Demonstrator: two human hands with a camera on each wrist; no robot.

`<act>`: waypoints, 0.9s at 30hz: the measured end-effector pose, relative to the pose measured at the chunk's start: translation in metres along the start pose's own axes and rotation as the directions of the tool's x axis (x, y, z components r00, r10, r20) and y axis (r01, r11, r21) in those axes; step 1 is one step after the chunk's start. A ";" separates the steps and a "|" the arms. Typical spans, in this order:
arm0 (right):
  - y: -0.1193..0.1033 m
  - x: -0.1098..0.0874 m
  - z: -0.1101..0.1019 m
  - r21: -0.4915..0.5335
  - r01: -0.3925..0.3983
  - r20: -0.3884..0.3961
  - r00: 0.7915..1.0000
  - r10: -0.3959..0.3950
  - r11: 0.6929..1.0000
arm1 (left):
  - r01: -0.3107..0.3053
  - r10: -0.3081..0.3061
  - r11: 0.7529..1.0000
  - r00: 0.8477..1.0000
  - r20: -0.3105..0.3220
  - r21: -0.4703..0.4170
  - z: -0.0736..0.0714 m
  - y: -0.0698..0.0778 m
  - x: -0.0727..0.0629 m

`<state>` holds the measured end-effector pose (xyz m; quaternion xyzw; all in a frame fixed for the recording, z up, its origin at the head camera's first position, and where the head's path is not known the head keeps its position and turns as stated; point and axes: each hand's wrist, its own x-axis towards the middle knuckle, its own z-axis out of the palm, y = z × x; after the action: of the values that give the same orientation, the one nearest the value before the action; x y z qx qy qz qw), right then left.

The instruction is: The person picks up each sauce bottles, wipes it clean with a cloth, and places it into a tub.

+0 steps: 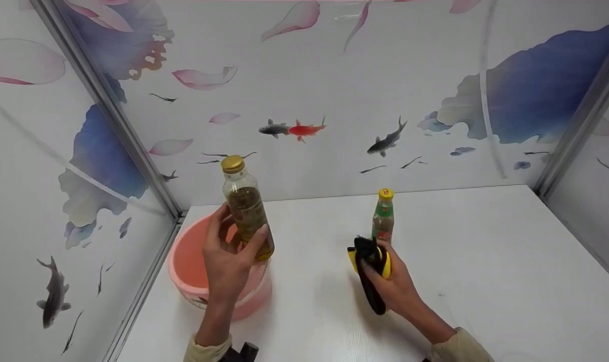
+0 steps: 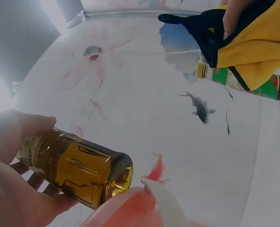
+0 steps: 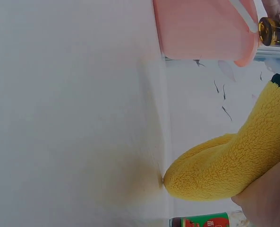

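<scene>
My left hand [image 1: 229, 264] grips a clear glass bottle [image 1: 249, 216] of amber-brown liquid with a gold cap, tilted a little and raised over the rim of a pink bucket [image 1: 186, 274]. In the left wrist view the bottle's base [image 2: 116, 177] points toward the bucket's edge. A folded yellow and black cloth [image 1: 369, 274] is pinched in my right hand [image 1: 395, 281], held above the table. Its fleecy yellow side [image 3: 224, 165] fills much of the right wrist view. Just behind that hand stands a smaller bottle [image 1: 383, 213] with a yellow cap and green label, partly hidden.
The white table [image 1: 485, 261] meets a back wall [image 1: 304, 75] printed with fish, petals and blue leaves. Side panels with metal frame posts [image 1: 118, 120] close in left and right. The bucket has a white handle [image 2: 163, 198].
</scene>
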<state>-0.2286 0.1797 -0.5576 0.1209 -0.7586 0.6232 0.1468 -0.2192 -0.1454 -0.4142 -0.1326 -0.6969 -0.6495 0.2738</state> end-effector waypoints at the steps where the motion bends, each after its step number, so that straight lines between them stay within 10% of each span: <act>1: 0.000 0.000 0.000 -0.001 -0.003 0.001 1.000 0.003 1.000 | -0.005 0.005 1.000 1.000 -0.011 0.005 -0.004 0.000 0.001; 8: 0.002 0.001 0.001 0.014 0.026 -0.005 1.000 -0.026 1.000 | -0.017 0.020 0.997 0.999 -0.041 0.079 -0.022 -0.001 0.004; 27: 0.001 0.000 0.000 0.003 -0.007 0.007 1.000 0.007 1.000 | 0.189 -0.192 0.939 0.981 -0.017 0.287 -0.028 -0.011 -0.002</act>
<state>-0.2294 0.1802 -0.5586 0.1208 -0.7586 0.6243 0.1419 -0.2178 -0.1742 -0.4245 -0.0272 -0.7948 -0.5641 0.2221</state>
